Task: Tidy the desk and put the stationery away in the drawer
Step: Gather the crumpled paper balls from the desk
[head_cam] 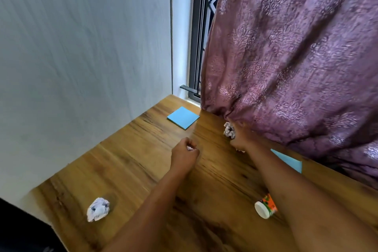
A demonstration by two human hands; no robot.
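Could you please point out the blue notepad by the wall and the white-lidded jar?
Blue notepad (183,117): head view, middle of its top sheet.
White-lidded jar (262,210): head view, centre of its lid.

Bare left hand (185,154), bare right hand (240,139), left forearm (155,200) and right forearm (286,180) uncovered along all the length in view, wrists bare, outlines slightly softened by blur

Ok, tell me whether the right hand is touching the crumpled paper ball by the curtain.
Touching. Head view: the right hand meets the side of the crumpled paper ball, with no desk showing between.
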